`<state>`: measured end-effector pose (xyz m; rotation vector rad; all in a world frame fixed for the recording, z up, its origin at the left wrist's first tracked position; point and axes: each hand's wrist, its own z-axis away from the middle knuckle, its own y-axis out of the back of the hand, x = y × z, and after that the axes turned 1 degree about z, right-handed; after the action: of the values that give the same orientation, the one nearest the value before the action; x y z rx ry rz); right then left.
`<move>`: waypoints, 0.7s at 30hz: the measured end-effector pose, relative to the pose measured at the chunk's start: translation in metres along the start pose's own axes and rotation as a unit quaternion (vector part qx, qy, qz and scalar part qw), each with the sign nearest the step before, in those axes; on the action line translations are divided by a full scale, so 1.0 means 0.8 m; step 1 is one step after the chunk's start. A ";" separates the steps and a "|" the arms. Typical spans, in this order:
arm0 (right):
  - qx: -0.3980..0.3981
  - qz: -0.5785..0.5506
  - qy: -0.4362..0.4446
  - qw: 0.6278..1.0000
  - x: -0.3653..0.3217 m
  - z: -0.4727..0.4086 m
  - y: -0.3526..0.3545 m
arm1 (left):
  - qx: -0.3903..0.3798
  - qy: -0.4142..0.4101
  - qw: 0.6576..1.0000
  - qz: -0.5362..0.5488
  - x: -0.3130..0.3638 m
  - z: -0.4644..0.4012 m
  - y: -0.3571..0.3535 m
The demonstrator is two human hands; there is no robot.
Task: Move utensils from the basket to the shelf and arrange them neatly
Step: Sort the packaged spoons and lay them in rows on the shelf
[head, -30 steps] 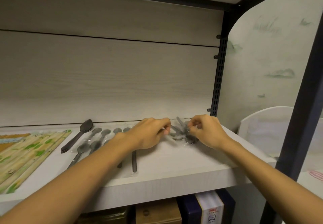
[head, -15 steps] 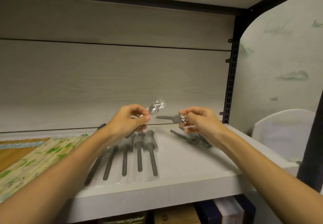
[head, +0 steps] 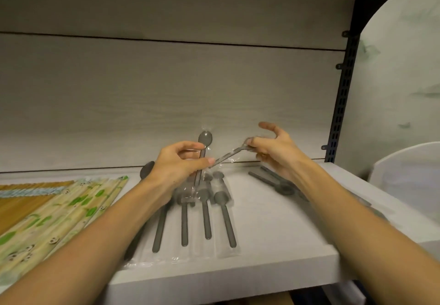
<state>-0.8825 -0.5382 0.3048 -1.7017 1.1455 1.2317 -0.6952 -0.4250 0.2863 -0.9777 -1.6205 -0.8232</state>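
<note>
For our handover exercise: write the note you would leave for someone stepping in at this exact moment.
Left hand: holds a wrapped spoon upright.
Right hand: pinches a second wrapped utensil, slanted toward the left hand.
Done: a row of wrapped spoons lies in order on the shelf.
Left: lay down both held pieces, then straighten the loose utensils under the right wrist. Basket not in view.

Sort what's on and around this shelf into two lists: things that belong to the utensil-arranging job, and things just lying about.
Job:
- upright wrapped spoon in left hand
- slanted wrapped utensil in right hand
- row of wrapped utensils lying on the shelf
- loose utensils under the right wrist

Lying about:
- bamboo mats on the left
- white container on the right
</note>
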 end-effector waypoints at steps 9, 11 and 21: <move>0.023 0.016 -0.073 0.997 0.024 -0.008 0.009 | 0.002 0.041 0.997 0.061 -0.010 0.002 -0.005; -0.017 0.117 -0.072 0.990 0.030 -0.009 0.006 | -0.002 0.049 0.996 0.077 -0.010 0.003 -0.007; -0.123 0.453 0.055 0.881 0.051 0.004 -0.004 | 0.012 0.089 0.989 0.118 -0.007 0.001 -0.004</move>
<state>-0.8747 -0.5444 0.2649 -1.4226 2.0535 1.9053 -0.6976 -0.4267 0.2801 -1.0267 -1.3304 -0.7067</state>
